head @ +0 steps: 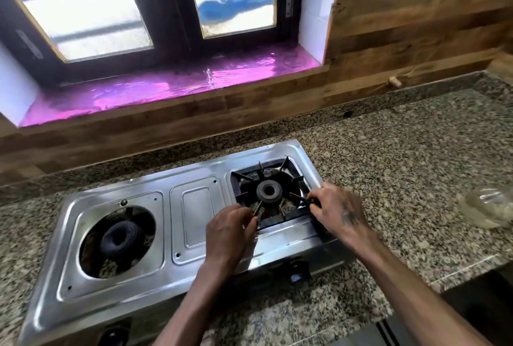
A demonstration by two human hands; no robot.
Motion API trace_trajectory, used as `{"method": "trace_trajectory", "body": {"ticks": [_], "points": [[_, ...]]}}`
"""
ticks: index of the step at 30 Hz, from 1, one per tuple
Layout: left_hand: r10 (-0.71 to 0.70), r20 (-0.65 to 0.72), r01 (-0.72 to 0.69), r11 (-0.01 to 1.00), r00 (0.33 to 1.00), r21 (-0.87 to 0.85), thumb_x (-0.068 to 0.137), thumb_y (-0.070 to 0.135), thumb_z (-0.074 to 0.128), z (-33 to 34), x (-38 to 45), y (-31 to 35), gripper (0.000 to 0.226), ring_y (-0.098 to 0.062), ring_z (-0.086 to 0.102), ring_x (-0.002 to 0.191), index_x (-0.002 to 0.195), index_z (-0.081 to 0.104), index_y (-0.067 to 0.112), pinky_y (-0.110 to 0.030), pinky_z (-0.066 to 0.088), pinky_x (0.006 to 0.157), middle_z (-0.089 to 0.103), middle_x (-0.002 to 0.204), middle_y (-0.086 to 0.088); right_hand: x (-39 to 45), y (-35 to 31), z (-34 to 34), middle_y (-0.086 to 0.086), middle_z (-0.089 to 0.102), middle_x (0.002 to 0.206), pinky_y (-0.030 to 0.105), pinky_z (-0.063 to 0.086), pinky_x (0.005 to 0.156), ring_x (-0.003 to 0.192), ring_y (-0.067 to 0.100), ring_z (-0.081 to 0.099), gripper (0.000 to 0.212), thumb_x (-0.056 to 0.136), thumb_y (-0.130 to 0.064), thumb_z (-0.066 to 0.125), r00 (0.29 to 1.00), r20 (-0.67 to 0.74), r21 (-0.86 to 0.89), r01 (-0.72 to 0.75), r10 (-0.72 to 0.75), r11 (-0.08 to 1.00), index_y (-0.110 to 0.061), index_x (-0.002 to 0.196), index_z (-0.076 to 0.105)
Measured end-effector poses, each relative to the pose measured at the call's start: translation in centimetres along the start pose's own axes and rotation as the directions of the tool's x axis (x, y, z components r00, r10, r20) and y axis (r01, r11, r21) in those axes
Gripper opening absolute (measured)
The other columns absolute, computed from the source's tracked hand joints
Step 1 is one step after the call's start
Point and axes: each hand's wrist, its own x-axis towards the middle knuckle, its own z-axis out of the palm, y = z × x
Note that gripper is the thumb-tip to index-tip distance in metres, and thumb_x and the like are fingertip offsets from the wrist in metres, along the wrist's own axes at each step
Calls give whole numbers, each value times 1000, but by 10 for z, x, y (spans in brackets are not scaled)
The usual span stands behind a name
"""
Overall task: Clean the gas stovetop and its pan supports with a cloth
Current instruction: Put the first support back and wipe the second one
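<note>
A steel two-burner gas stovetop (194, 207) sits on a speckled granite counter. Over its right burner (268, 191) lies a black pan support (244, 179). My left hand (230, 227) grips the support's near-left part, and my right hand (337, 208) pinches its right edge. The left burner (119, 239) stands bare in its round opening, with no support over it. No cloth is in view.
A clear glass bowl (485, 208) stands on the granite counter (402, 168) at the right. Black knobs (298, 273) line the stove's front. A window with a purple-lined sill (166, 87) and wood wall panelling stand behind. The counter's edge drops off at the lower right.
</note>
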Motion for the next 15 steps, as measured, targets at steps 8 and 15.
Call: {"method": "trace_trajectory", "body": {"ticks": [8,15], "points": [[-36,-12,35,999,999,-35,82,41,68,5,-7,-6,19,-14,57,72,72,64,25,-29,38,61,58,71,10,-10,-4,-3,-4,69,109,12,36,54,73,6,57,27,95,-32,64,998,-20,92,-54,56,994,-28,122,69],[-135,-103,116,979,986,-167,88,43,63,-3,-23,-7,16,-7,57,62,80,69,30,-27,45,59,63,76,13,-19,-39,-19,-13,73,110,24,57,81,96,4,66,25,90,-32,68,1000,-27,552,27,-14,833,-35,115,72]]}}
